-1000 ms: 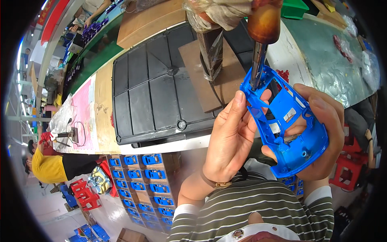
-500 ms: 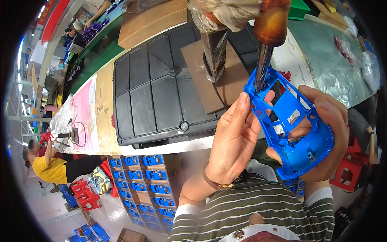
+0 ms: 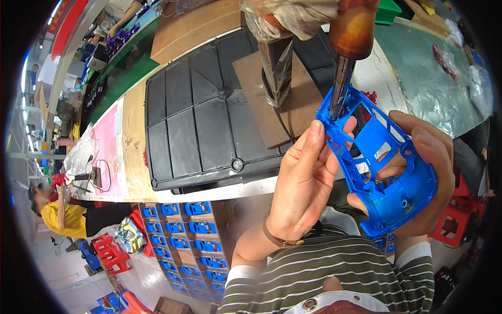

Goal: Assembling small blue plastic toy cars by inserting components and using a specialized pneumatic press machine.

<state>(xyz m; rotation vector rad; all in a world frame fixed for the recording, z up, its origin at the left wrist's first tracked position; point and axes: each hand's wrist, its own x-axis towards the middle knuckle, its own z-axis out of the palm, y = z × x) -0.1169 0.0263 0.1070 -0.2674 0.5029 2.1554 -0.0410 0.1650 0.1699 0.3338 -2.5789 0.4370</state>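
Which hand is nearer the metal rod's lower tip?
Left. The left hand holds the blue shell just beside the tip of the metal rod; the right hand grips the shell's wider end, farther off.

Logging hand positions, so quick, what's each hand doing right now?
Left hand: holding the blue shell by its far end.
Right hand: holding the same blue shell along its right side.
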